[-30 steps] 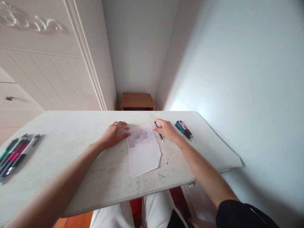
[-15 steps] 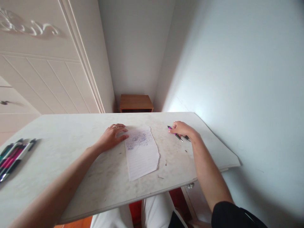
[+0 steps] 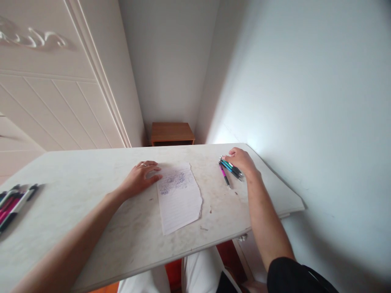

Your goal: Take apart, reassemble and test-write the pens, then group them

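My left hand [image 3: 142, 177] lies open on the table, its fingers spread at the upper left edge of a lined sheet of paper [image 3: 180, 207]. Dense blue scribbles cover the sheet's upper part, and its right edge is torn. To the right of the paper, my right hand [image 3: 242, 160] is closed at a small group of pens [image 3: 231, 168], blue and green ones among them. Its thumb and fingers meet at their far ends; the palm hides some of them. A purple and black pen [image 3: 225, 176] lies just left of this group, apart from the fingers.
More pens [image 3: 15, 205], with white, black and pink barrels, lie at the table's left edge. The worn white table [image 3: 128, 244] reaches close to the wall [image 3: 305, 101] on the right. A brown wooden cabinet [image 3: 172, 131] stands behind, and white furniture [image 3: 73, 89] at the left.
My right hand has shifted slightly off the purple pen onto the other pens, which now show more. The purple pen has turned steeper. My left hand keeps its place by the paper.
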